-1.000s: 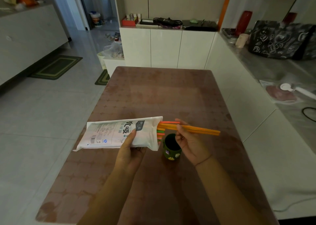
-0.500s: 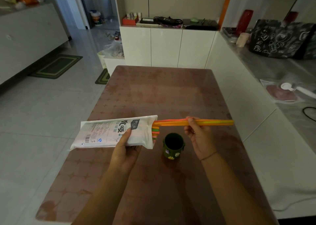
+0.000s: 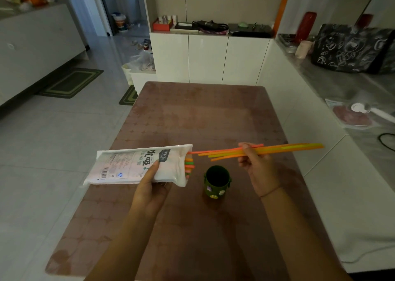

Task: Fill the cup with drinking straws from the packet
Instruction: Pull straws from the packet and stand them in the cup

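My left hand (image 3: 152,185) grips a white straw packet (image 3: 136,165) held level above the brown table (image 3: 192,118), its open end facing right. More coloured straw ends (image 3: 189,164) show in that opening. My right hand (image 3: 257,168) pinches a bunch of orange, pink and yellow straws (image 3: 284,149) that lies nearly level and is almost clear of the packet; one pink straw tip still reaches the opening. A small dark green cup (image 3: 217,181) with stickers stands upright on the table between my hands, below the straws, and looks empty.
White cabinets (image 3: 209,58) stand beyond the table's far edge. A white counter (image 3: 333,173) runs along the right side, with a black patterned bag (image 3: 352,47), a red bottle (image 3: 304,26) and a cable on it. Tiled floor lies to the left.
My right hand has drawn the bunch of straws farther right, out of the packet. My left hand has shifted the packet slightly left. The cup stays in place.
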Demonstrator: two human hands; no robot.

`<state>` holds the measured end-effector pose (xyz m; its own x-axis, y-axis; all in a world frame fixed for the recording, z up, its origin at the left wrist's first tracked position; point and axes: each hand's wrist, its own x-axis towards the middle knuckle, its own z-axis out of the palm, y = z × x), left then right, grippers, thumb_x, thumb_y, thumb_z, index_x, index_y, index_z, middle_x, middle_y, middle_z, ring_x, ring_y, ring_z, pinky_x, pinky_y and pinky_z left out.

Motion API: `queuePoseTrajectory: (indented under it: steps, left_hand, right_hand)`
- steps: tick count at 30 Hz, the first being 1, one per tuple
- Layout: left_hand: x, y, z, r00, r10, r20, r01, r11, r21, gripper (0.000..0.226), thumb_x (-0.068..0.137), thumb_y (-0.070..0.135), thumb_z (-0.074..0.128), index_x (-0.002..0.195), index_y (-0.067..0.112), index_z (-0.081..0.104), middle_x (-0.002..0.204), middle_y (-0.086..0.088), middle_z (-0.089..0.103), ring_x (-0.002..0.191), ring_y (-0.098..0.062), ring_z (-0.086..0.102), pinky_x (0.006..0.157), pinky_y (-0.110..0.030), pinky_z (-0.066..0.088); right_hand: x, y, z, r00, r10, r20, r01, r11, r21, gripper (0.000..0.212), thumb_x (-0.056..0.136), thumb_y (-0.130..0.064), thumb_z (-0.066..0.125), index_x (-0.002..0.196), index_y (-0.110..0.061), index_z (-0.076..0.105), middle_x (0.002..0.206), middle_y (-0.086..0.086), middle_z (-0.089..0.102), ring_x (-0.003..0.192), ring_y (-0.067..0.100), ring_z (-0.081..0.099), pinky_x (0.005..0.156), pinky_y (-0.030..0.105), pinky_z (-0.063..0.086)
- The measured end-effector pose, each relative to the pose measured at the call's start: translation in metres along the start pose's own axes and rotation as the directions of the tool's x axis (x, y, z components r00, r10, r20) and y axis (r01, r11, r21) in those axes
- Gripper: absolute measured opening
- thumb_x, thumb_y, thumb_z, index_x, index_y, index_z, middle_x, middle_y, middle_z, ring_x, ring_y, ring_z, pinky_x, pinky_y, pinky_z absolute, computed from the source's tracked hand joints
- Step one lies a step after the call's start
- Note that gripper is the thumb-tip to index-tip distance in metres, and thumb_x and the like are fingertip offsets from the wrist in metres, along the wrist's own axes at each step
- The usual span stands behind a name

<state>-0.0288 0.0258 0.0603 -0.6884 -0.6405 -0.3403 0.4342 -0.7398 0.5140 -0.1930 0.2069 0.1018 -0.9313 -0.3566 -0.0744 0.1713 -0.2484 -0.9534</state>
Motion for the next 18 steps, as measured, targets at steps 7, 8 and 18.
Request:
queuePoseTrajectory:
  steps: [7,8,18]
  left_hand:
    - [0.011,0.016,-0.022,0.995,0.023,-0.095,-0.027,0.999,-0.045,0.053,0.086,0.007,0.061,0.135,0.021,0.045,0.131,-0.005,0.062,0.118,-0.021,0.061,0.095,-0.045,0.048]
    - [0.011,0.016,-0.022,0.995,0.021,-0.096,-0.026,0.999,-0.044,0.052,0.086,0.007,0.061,0.134,0.021,0.046,0.130,-0.005,0.063,0.117,-0.021,0.061,0.095,-0.046,0.048]
    - [0.010,0.007,-0.016,0.997,0.010,-0.074,-0.010,1.000,-0.002,0.039,0.086,0.008,0.061,0.120,0.024,0.051,0.124,-0.004,0.065,0.117,-0.022,0.061,0.095,-0.051,0.047]
  right_hand:
    - [0.009,-0.018,-0.037,0.996,-0.059,-0.064,0.054,0.996,-0.078,0.016,0.090,-0.007,0.051,0.082,-0.011,0.064,0.049,-0.006,0.061,0.047,0.003,0.056,0.045,0.016,0.047]
    - [0.010,-0.020,-0.040,0.995,-0.073,-0.073,0.065,0.992,-0.112,0.015,0.090,-0.007,0.052,0.082,-0.011,0.064,0.049,-0.006,0.061,0.047,0.003,0.056,0.045,0.016,0.047]
    - [0.020,-0.037,-0.058,0.971,-0.230,-0.067,0.166,0.848,-0.503,0.017,0.086,-0.010,0.059,0.090,0.006,0.064,0.053,0.008,0.057,0.039,0.003,0.054,0.041,0.015,0.047]
